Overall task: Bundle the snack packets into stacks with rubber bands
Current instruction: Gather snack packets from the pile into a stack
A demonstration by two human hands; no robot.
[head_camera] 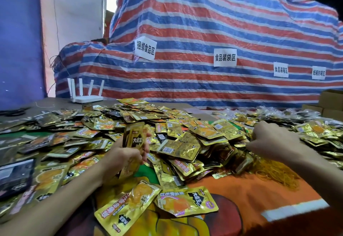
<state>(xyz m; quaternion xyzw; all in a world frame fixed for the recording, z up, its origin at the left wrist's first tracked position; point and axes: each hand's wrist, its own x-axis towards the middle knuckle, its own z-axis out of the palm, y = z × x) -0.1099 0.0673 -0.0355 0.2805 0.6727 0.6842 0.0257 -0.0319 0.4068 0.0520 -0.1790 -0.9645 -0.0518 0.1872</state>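
On the table (55,103), packets (178,145); behind, tarpaulin (204,22).

White sign (145,48) on striped tarp (204,22) reading 捆绑食品区, second sign (225,57) 食品装袋区, third sign (281,69) 食品装箱区

snack packets (178,148): gold, heaped loose | rubber bands (276,174): tangled pile beside

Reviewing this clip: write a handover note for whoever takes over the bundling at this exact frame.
Left hand grips a small upright stack of packets, no band visible on it.
Right hand is in the loose heap, fingers curled; whether it holds a packet is unclear.
Rubber bands lie on the orange cloth by the right wrist.
Done: no banded bundle can be made out.
Left: fill the stack, band it, repeat.
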